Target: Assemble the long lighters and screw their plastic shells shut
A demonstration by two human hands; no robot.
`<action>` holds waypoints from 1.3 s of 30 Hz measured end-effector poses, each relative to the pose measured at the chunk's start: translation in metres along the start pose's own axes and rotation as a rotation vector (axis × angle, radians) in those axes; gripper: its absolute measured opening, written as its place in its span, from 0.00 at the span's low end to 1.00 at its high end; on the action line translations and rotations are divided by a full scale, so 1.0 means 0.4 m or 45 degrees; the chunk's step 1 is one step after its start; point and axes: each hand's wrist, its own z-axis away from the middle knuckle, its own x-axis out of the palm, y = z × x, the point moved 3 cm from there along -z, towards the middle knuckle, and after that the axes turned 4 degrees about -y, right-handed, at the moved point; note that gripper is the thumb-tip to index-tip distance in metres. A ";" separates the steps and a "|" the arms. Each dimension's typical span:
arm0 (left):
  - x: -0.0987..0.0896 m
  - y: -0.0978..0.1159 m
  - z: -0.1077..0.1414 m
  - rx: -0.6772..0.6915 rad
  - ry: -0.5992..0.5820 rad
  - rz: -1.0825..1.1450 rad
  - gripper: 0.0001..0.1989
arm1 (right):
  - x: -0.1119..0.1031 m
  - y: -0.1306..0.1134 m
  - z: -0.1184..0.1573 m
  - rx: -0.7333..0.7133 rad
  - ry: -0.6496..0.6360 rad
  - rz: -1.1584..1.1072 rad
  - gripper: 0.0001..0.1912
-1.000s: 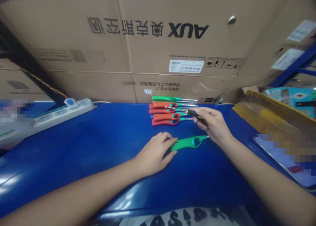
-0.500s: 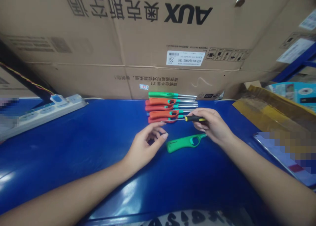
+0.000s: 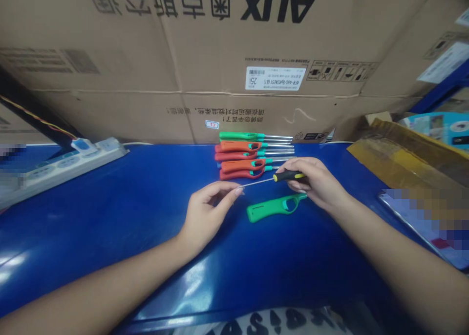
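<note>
My right hand (image 3: 317, 182) grips the black and yellow handle of a small screwdriver (image 3: 256, 182), its thin metal shaft pointing left. At the shaft's far end, the thumb and forefinger of my left hand (image 3: 210, 208) are closed on the tip, which they hide. A green gas lighter (image 3: 266, 210) lies on the blue table (image 3: 234, 261) just below the screwdriver, its nozzle end partly behind my right hand. Behind both hands is a stack of several lighters: a red-orange lighter (image 3: 238, 166) near the front and a green lighter (image 3: 238, 136) at the back.
A large cardboard box (image 3: 205, 66) stands upright along the table's back edge. A white power strip (image 3: 69, 166) lies at the left. On the right are an open, taped cardboard box (image 3: 388, 164) and a flat, partly blurred item. Printed fabric or plastic (image 3: 271, 323) shows at the bottom edge.
My left thumb and forefinger have come together on the screwdriver's tip, where they were apart before. The shaft now slopes slightly down to the left. The view has shifted a little.
</note>
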 end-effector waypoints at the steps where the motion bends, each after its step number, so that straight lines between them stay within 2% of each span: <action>1: 0.000 0.000 0.000 0.004 0.000 -0.007 0.08 | 0.000 0.000 -0.001 0.001 -0.007 -0.002 0.11; 5: 0.003 0.000 0.003 0.024 -0.027 -0.040 0.07 | -0.011 -0.012 -0.001 -0.076 0.033 -0.139 0.09; 10: 0.010 -0.001 0.006 0.031 -0.120 -0.071 0.06 | -0.032 -0.049 0.007 -0.294 0.173 -0.362 0.16; 14: 0.017 -0.002 0.007 0.028 -0.199 -0.090 0.05 | -0.030 -0.062 0.010 -0.398 0.276 -0.357 0.21; 17: 0.022 -0.010 0.005 -0.027 -0.255 -0.104 0.06 | -0.010 -0.057 0.011 -0.417 0.218 -0.263 0.24; 20: 0.026 -0.017 0.005 -0.082 -0.309 -0.122 0.07 | 0.018 -0.046 0.019 -0.421 0.122 -0.156 0.22; 26: 0.027 -0.009 0.005 -0.044 -0.363 -0.194 0.05 | 0.051 -0.029 0.035 -0.315 -0.016 -0.250 0.18; 39: 0.031 -0.004 0.007 0.050 -0.398 -0.223 0.04 | 0.054 -0.028 0.048 -0.422 -0.061 -0.198 0.11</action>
